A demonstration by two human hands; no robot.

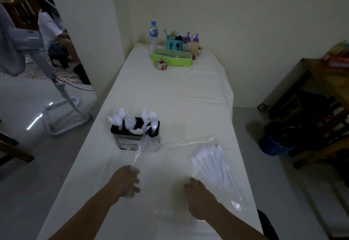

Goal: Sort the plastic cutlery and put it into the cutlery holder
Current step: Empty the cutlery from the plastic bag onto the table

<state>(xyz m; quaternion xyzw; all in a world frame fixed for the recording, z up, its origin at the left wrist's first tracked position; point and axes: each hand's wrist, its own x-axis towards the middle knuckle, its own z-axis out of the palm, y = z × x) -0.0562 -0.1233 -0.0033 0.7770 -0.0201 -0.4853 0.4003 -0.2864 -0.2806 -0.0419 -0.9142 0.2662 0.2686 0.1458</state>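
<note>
Head view: my left hand (127, 181) pinches a clear plastic bag (140, 150) beside the black cutlery holder (130, 139) on the desk (170, 96). My right hand (200, 196) rests relaxed by the bagged white forks (211, 162).

Light: dim, greenish-grey, no hard shadows.
Glare: bright streaks on the floor (35, 121) left of the table (170, 92).
Blur: soft throughout; both hands smeared.
Edges: wide-angle bending, walls lean beyond the table.
</note>
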